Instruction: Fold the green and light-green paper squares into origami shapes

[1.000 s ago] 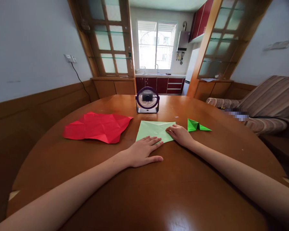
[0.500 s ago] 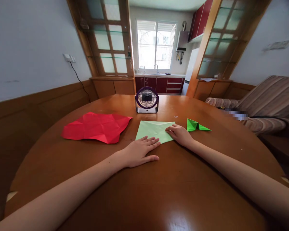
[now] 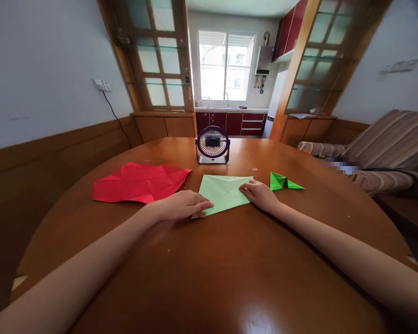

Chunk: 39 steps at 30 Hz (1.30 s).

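head cam: left hand (image 3: 181, 205) is pinching the near left corner of the pale green sheet (image 3: 226, 189), fingers closed on it, while the right hand (image 3: 261, 194) is lying flat on its right edge, probably pinning it to the table (image 3: 230, 278).

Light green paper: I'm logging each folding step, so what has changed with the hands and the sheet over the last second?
The left hand slid left, from lying flat at the near edge of the light green paper to its near left corner, fingers curled on it. The right hand stayed on the right corner. The red paper, fan and folded green piece did not move.
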Available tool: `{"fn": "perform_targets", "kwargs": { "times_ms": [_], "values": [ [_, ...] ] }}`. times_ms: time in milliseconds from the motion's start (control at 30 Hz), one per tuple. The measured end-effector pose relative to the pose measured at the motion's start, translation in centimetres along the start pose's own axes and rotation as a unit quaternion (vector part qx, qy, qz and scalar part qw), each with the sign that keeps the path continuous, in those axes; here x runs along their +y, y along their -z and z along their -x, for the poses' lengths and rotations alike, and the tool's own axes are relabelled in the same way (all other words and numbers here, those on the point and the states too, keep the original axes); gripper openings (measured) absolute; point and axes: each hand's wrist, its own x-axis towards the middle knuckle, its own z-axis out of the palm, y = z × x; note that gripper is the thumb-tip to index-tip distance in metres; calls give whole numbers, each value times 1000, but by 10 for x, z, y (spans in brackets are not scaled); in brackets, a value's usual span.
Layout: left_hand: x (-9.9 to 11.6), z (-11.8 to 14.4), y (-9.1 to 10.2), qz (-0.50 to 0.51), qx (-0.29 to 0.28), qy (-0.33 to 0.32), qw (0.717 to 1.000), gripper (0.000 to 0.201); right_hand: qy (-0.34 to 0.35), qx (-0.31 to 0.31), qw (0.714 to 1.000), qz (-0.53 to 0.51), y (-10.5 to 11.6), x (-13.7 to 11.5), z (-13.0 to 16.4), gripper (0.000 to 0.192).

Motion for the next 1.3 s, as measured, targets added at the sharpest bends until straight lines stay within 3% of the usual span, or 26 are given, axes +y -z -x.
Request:
{"fn": "perform_targets", "kwargs": {
  "times_ms": [133,300,600,967,1300],
  "values": [
    [-8,1,8,86,-73,42,993,52,5,2,1000,-3,0,1,0,23],
    [-7,4,15,88,-115,24,989,47,5,4,1000,-10,0,1,0,22],
    [-7,15,14,95,-79,47,991,41,14,11,1000,-17,-2,4,0,21],
    [-22,29,6,110,-88,68,988,40,14,10,1000,-18,0,2,1,20],
    [-22,30,9,136,-107,51,984,44,11,8,1000,-20,-1,3,1,21]
  ]
}}
